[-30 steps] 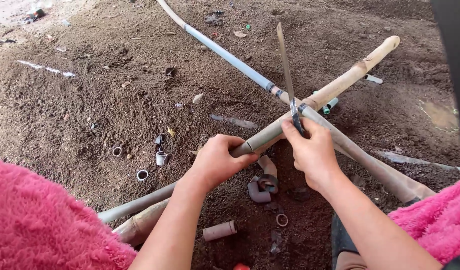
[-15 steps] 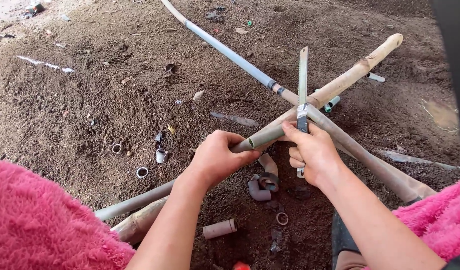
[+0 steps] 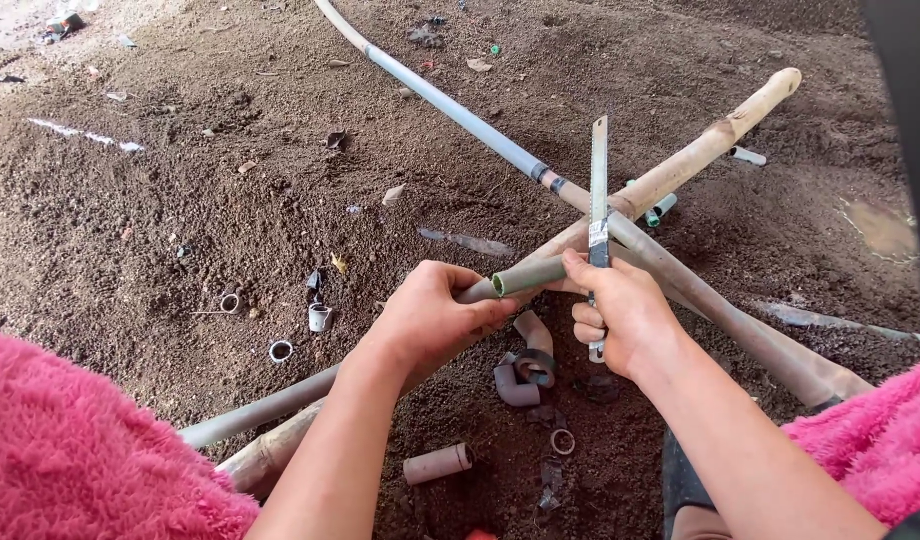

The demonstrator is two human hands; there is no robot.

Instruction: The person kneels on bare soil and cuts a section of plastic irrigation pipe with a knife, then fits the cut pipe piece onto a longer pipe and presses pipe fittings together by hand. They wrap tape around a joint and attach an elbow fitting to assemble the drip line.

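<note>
My left hand (image 3: 432,318) grips a long grey plastic pipe (image 3: 270,405) close to its cut end (image 3: 525,276), which points right. My right hand (image 3: 620,318) holds a hacksaw blade (image 3: 599,195) upright, tip pointing away, and its thumb and forefinger also touch the pipe's cut end. Both hands hover over a dirt floor, just in front of where a bamboo pole (image 3: 715,138) crosses a second long pipe (image 3: 450,108).
Short cut pipe pieces and rings lie on the soil: curved offcuts (image 3: 525,360) under my hands, a short tube (image 3: 436,464) nearer me, rings (image 3: 280,350) to the left. Pink fleece covers my knees (image 3: 70,450) at both lower corners.
The blade swung from leaning left to standing nearly straight. The pipe's cut end has come free and now shows between my hands.
</note>
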